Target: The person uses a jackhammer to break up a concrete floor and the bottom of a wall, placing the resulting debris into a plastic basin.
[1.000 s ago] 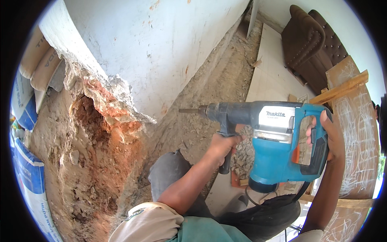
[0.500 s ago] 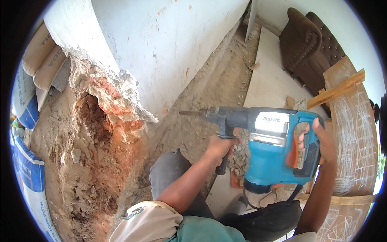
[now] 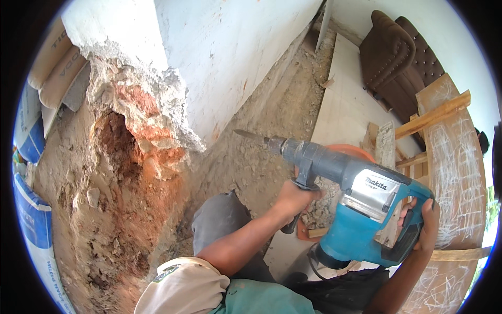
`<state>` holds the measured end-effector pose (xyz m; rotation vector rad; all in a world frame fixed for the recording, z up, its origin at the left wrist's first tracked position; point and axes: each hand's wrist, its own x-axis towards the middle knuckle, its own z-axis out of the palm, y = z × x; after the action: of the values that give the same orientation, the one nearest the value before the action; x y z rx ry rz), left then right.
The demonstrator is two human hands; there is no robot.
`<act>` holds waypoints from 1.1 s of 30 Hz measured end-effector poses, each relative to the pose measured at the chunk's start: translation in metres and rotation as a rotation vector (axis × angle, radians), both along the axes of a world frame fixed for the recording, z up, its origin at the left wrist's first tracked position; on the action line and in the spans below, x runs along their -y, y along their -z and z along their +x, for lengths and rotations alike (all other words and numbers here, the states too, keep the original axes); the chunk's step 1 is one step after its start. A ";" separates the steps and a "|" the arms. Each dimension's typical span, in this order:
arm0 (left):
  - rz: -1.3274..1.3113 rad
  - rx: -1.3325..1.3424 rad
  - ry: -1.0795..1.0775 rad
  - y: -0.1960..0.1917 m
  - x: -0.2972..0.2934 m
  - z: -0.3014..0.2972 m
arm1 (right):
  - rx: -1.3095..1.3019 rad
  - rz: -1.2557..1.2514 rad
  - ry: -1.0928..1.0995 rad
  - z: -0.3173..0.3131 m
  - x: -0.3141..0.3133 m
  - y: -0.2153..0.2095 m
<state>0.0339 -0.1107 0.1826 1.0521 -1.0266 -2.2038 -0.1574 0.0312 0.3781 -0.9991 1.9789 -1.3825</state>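
A white plastered wall (image 3: 235, 47) filled the far left of the scene, its lower corner broken away into a ragged hole (image 3: 123, 152) that exposed grey mortar and reddish brick. Below the hole, rubble and loose earth (image 3: 99, 230) spread across the left side toward the near edge. Stacked sacks (image 3: 31, 120), blue-and-white and tan, lay along the far left rim. To the far right stood a dark brown padded armchair (image 3: 392, 57), and near it on the right a curved wooden panel (image 3: 455, 172) with pale scribbled marks, crossed by a wooden batten (image 3: 434, 115). A pale floor slab (image 3: 345, 104) ran between the dusty ground and the chair.

In the middle right, the rotary hammer (image 3: 361, 204), teal-bodied with a grey front, was held in the air, well clear of the ground. Its chisel bit (image 3: 251, 136) pointed left toward the broken corner of the wall, the tip near the damaged edge but apart from it. Behind the tool showed part of an orange bucket rim (image 3: 350, 150).

The left hand (image 3: 293, 201) had its fingers closed round the black side handle beneath the tool's grey neck. The right hand (image 3: 426, 225) had its fingers closed round the rear grip of the teal body.
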 end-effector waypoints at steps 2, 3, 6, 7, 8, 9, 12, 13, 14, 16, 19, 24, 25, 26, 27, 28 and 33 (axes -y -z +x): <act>0.005 -0.018 -0.038 0.001 0.003 0.004 | -0.035 -0.016 -0.011 0.014 0.004 -0.005; 0.007 -0.027 -0.058 0.001 0.005 0.007 | -0.050 -0.017 -0.033 0.018 0.007 -0.006; -0.005 -0.066 -0.072 -0.005 0.014 0.014 | -0.116 0.007 -0.041 0.032 0.020 -0.017; 0.014 -0.057 -0.068 -0.005 0.017 0.015 | -0.136 0.019 -0.037 0.036 0.026 -0.021; 0.033 -0.048 -0.064 -0.005 0.020 0.015 | -0.150 0.019 -0.039 0.039 0.032 -0.025; 0.051 -0.034 -0.062 -0.006 0.022 0.017 | -0.161 0.018 -0.043 0.042 0.038 -0.029; 0.013 -0.075 -0.083 -0.010 0.028 0.019 | -0.190 0.005 -0.037 0.050 0.055 -0.038; 0.017 -0.106 -0.095 -0.011 0.029 0.019 | -0.202 0.001 -0.032 0.052 0.059 -0.042; 0.022 -0.137 -0.107 -0.012 0.030 0.020 | -0.210 0.007 -0.060 0.054 0.063 -0.046; 0.029 -0.165 -0.114 -0.015 0.033 0.021 | -0.221 0.022 -0.115 0.054 0.068 -0.053; 0.049 -0.176 -0.128 -0.020 0.035 0.021 | -0.188 0.029 -0.137 0.048 0.079 -0.058; 0.089 -0.194 -0.123 -0.030 0.034 0.015 | -0.170 0.007 -0.083 0.040 0.087 -0.058; 0.088 -0.193 -0.138 -0.029 0.035 0.014 | -0.189 0.015 -0.091 0.040 0.090 -0.056; 0.086 -0.192 -0.153 -0.027 0.035 0.012 | -0.160 0.013 -0.102 0.037 0.090 -0.057; 0.085 -0.192 -0.167 -0.025 0.035 0.010 | -0.132 0.012 -0.112 0.032 0.087 -0.060; 0.078 -0.179 -0.175 -0.024 0.036 0.012 | -0.096 0.007 -0.117 0.028 0.085 -0.060; 0.072 -0.229 -0.185 -0.026 0.035 0.006 | -0.151 0.030 -0.145 0.033 0.094 -0.062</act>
<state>0.0398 -0.1460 0.2090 0.8625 -0.7257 -2.1621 -0.1249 -0.0624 0.4404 -1.2392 1.9844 -1.2276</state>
